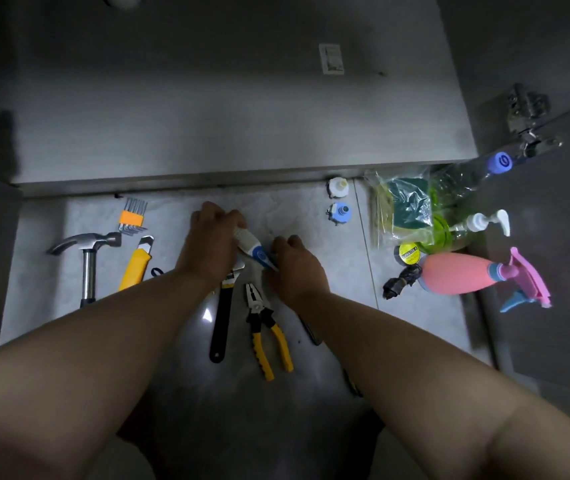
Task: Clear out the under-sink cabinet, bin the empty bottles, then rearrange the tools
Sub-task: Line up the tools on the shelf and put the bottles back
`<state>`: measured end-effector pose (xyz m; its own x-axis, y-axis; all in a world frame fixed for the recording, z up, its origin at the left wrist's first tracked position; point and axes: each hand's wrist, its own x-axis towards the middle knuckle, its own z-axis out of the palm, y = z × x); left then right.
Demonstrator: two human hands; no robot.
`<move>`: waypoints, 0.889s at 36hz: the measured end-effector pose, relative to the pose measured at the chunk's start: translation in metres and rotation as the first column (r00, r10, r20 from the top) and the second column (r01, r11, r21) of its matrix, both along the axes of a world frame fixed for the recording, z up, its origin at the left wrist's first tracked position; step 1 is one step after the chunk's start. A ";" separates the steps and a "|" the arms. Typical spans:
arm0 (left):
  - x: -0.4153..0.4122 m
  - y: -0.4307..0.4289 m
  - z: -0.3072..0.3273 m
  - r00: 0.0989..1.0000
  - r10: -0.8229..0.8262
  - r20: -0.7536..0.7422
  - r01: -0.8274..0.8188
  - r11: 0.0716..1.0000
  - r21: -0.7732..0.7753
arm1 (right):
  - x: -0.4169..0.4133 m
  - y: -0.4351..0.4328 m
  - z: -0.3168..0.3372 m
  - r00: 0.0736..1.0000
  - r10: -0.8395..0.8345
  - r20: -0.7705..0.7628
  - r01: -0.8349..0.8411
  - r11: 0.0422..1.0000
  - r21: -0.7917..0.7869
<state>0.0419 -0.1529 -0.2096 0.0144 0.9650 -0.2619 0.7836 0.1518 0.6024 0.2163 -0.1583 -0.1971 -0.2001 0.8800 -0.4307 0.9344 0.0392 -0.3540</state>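
On the floor in front of the cabinet lie tools: a hammer (86, 258), an orange hex key set (132, 216), a yellow utility knife (137, 263), a black adjustable wrench (221, 317) and yellow-handled pliers (266, 330). My left hand (210, 240) grips the white end of a white and blue tool (254, 249). My right hand (294, 265) pinches its blue tip. A dark tool (311, 332) is partly hidden under my right forearm.
The cabinet floor (228, 126) lies behind the sill. To the right stand two small capped bottles (339, 199), a bag of sponges (404, 206), a clear bottle with a blue cap (498, 162), a green pump bottle (463, 226), a pink spray bottle (467, 277), a tape roll (408, 254) and the open door (553, 237).
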 end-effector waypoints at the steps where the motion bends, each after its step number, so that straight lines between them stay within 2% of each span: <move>1: 0.003 -0.001 -0.001 1.000 -0.008 0.022 0.008 1.000 0.003 | 0.000 0.002 -0.001 1.000 0.005 0.018 -0.005 1.000 -0.009; 6: 0.023 -0.004 -0.002 0.991 -0.083 0.101 0.072 0.991 0.115 | 0.019 -0.005 -0.001 0.997 -0.038 0.071 0.040 0.999 -0.022; 11: 0.049 0.001 0.010 0.969 -0.147 0.197 0.109 0.975 0.194 | 0.060 -0.026 0.012 0.968 -0.247 0.037 0.246 0.969 0.021; 14: 0.070 -0.002 0.020 0.958 -0.192 0.215 0.156 0.972 0.176 | 0.092 -0.041 0.022 0.914 -0.404 0.030 0.402 0.914 0.052; 17: 0.091 -0.012 0.023 0.921 -0.337 0.193 0.324 0.941 0.098 | 0.128 -0.056 0.030 0.851 -0.516 0.092 0.515 0.856 0.044; 20: 0.106 -0.026 0.018 0.863 -0.440 0.249 0.452 0.892 0.011 | 0.164 -0.070 0.036 0.800 -0.572 0.181 0.574 0.817 0.048; 22: 0.113 -0.033 0.010 0.829 -0.513 0.221 0.534 0.845 -0.040 | 0.185 -0.079 0.037 0.758 -0.607 0.240 0.613 0.788 0.056; 27: 0.118 -0.052 -0.017 0.708 -0.705 0.039 0.699 0.692 -0.178 | 0.222 -0.095 0.030 0.671 -0.642 0.371 0.668 0.740 0.072; 32: 0.110 -0.058 -0.031 0.688 -0.726 -0.013 0.718 0.683 -0.135 | 0.244 -0.096 0.019 0.609 -0.639 0.470 0.704 0.708 0.051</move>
<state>0.1522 -0.2108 -0.2408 0.6747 0.6269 -0.3897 0.7124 -0.4148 0.5661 0.4603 -0.2543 -0.1781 0.6553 0.6221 -0.4284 0.7258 -0.6756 0.1292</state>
